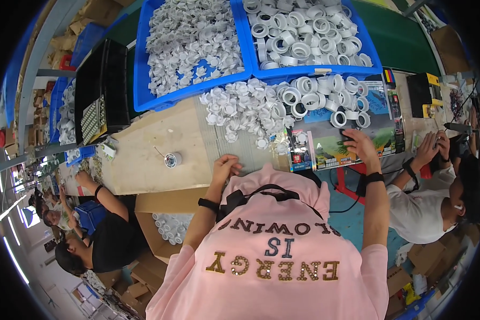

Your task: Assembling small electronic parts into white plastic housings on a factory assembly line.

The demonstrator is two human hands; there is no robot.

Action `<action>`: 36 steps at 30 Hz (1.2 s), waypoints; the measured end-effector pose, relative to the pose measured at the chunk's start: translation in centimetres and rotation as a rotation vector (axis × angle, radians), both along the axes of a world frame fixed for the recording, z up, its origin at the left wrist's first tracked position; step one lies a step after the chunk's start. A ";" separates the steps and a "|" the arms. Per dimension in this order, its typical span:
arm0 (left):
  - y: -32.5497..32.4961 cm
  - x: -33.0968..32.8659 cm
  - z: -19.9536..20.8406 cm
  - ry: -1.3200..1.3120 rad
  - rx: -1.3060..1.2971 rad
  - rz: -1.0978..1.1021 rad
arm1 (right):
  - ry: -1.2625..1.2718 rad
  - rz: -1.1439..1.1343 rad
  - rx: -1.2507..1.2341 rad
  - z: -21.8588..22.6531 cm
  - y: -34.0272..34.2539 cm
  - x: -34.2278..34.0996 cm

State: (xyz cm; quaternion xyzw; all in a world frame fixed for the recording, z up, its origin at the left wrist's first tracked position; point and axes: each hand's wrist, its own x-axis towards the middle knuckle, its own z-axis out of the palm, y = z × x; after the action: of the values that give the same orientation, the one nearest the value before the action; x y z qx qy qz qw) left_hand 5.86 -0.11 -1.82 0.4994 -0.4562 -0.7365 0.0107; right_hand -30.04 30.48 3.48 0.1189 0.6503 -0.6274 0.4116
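Observation:
At the table's near edge my left hand (227,167) is closed, its fingers curled together. Whatever it may hold cannot be made out. My right hand (361,146) is over a printed colour sheet, fingers bent and apart, with nothing visible in them. Just beyond its fingertips lies a white plastic ring (338,119), part of a loose heap of rings (309,98). To the left of these spreads a pile of small white petal-shaped plastic parts (240,109). Under my right hand the printed sheet (330,152) covers part of the tabletop.
Two blue bins stand behind: one with petal-shaped parts (192,42), one with rings (301,34). A small round container (172,159) sits on the wooden table (138,144). Below the edge is a cardboard box (150,205) of white parts. Co-workers sit left (109,229) and right (424,205).

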 end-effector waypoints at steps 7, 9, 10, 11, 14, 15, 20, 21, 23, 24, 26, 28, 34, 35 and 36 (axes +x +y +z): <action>0.2 -0.1 0.2 -0.007 0.017 0.036 | -0.384 0.930 0.491 1.5 1.8 0.7; 0.1 -0.4 0.3 0.005 0.003 0.019 | -0.382 0.827 0.381 1.6 2.0 0.8; 0.0 -0.5 0.4 0.006 0.001 0.015 | -0.278 0.741 0.367 1.0 2.1 1.0; -0.2 -0.6 0.5 -0.011 0.000 0.003 | -0.175 0.654 0.354 0.3 2.1 1.3; -0.1 -0.6 0.2 -0.027 0.002 -0.005 | -0.106 0.546 0.360 -2.1 1.8 2.7; -0.1 -0.6 0.2 -0.025 0.004 0.001 | -0.105 0.548 0.359 -2.6 1.7 3.0; 0.2 -0.6 0.6 -0.019 0.020 0.002 | 0.051 0.378 0.386 -3.0 1.9 4.8; 0.1 -0.4 0.8 -0.037 0.018 -0.012 | 0.054 0.379 0.387 -3.0 2.3 5.5; 0.9 1.8 0.1 0.039 -0.239 -0.035 | 0.076 0.571 0.228 -3.6 3.6 7.5; 1.5 3.1 -0.1 0.115 -0.493 -0.061 | 0.045 0.624 0.258 -3.7 4.6 8.7; 2.5 5.8 1.5 -0.071 -0.616 -0.101 | -0.034 0.677 0.349 -5.3 8.0 12.2; 4.2 12.4 -0.7 -0.217 -0.648 -0.122 | 0.061 0.894 0.471 -4.7 10.3 16.1; 7.8 23.7 2.6 -0.325 -0.575 -0.231 | 0.195 1.091 0.500 -0.5 8.4 17.7; 8.7 26.4 3.9 -0.314 -0.549 -0.253 | 0.193 1.087 0.495 0.1 8.4 17.8; 9.8 29.0 5.3 -0.312 -0.528 -0.260 | 0.195 1.097 0.480 0.5 8.1 17.7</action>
State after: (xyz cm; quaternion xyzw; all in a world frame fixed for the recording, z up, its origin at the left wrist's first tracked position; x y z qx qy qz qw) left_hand 34.89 9.64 3.48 0.5237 -0.6873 -0.5027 -0.0242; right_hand -12.30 38.61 3.95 -0.2024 0.7747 -0.1675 0.5752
